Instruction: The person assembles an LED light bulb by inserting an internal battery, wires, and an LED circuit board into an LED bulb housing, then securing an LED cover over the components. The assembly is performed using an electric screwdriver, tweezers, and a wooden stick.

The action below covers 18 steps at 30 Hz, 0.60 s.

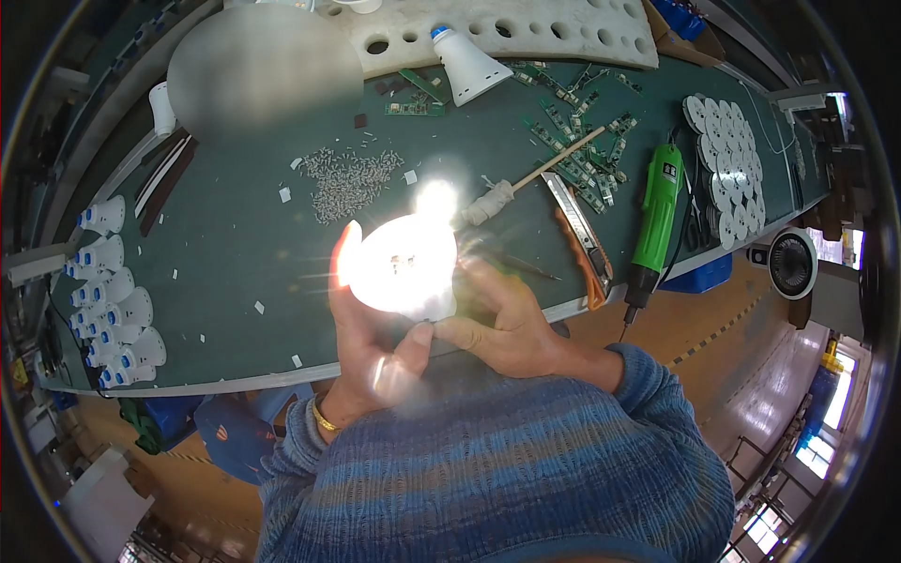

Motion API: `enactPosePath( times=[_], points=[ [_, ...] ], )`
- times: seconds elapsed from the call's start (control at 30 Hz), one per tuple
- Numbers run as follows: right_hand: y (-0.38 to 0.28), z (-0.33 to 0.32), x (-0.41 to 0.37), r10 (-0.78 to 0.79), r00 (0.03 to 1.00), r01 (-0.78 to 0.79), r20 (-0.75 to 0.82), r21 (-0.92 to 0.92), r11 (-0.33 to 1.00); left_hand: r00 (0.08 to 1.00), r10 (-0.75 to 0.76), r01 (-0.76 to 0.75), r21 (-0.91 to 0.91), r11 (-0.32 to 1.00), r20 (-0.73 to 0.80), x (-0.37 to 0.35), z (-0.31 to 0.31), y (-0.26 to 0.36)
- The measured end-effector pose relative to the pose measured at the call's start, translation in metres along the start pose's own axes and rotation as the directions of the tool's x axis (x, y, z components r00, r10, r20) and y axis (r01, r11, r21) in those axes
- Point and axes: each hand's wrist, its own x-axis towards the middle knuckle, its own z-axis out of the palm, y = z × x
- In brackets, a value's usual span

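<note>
A lit LED bulb [404, 266] glows so brightly in front of my chest that its detail is washed out. My left hand [368, 347] is wrapped round its left side and underside, thumb toward the front. My right hand [502, 324] grips the lower right edge, with its thumb tip close to my left thumb. Just beyond the bulb lies a wooden stick [558, 161] with a wrapped white end [488, 204]. A pile of small screws [349, 183] is spread on the green mat [235, 324] behind my left hand.
Rightward lie an orange utility knife [584, 246], a green electric screwdriver [659, 202] and stacked white discs [727, 174]. Green circuit boards [572, 141] are scattered farther back, near a white lamp housing [466, 68]. More housings [114, 319] stand at left. A blurred round shape [266, 75] covers the upper left.
</note>
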Motion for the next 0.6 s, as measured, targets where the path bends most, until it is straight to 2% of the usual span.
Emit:
enactPosePath(
  times=[0.17, 0.3, 0.4, 0.47, 0.6],
  points=[
    [0.0039, 0.0001, -0.0019, 0.029, 1.000, -0.029, 0.000, 0.043, 0.999, 1.000, 0.004, -0.004, 0.002, 1.000, -0.007, 0.0001, 0.0018, -0.0009],
    [0.0052, 0.0014, -0.0004, 0.016, 1.000, -0.018, 0.010, 0.148, 0.989, 0.998, -0.047, 0.046, -0.029, 0.999, -0.031, 0.0002, 0.0049, 0.0013],
    [0.0086, 0.0057, 0.0008, 0.001, 1.000, -0.016, 0.031, 0.458, 0.889, 0.995, -0.090, 0.087, -0.097, 0.992, -0.033, 0.0008, 0.0045, 0.0026],
    [0.0048, 0.0029, 0.0015, -0.004, 0.998, -0.019, 0.057, 0.409, 0.913, 0.991, -0.126, 0.117, -0.184, 0.976, -0.041, -0.0002, 0.0027, 0.0024],
    [0.0025, 0.0033, 0.0024, 0.004, 0.998, -0.029, 0.062, 0.399, 0.916, 0.991, -0.129, 0.119, -0.189, 0.975, -0.042, -0.0008, 0.0001, 0.0026]
  ],
)
